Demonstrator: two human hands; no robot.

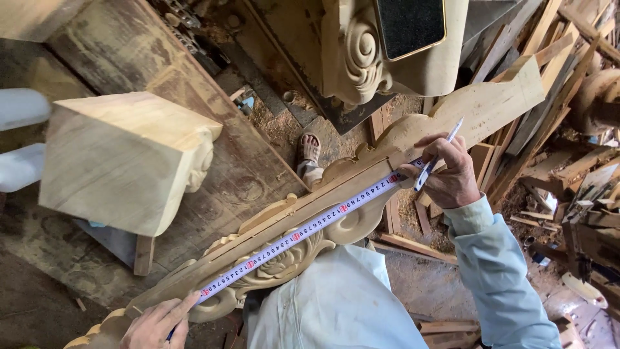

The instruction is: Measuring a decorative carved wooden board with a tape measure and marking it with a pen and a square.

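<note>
A long carved wooden board [491,103] with scroll ornament runs diagonally from lower left to upper right. A white measuring tape [310,229] lies stretched along its edge. My left hand [158,323] pins the tape's lower end against the wood at the bottom left. My right hand [449,171] presses the tape's upper end onto the board and holds a white pen [439,155] between its fingers, its tip near the tape.
A big pale wooden block [123,158] rests on a worn board at left. A carved scroll piece [365,55] stands above. My sandalled foot [310,152] is on the sawdust floor. Wood offcuts [555,77] pile up at right.
</note>
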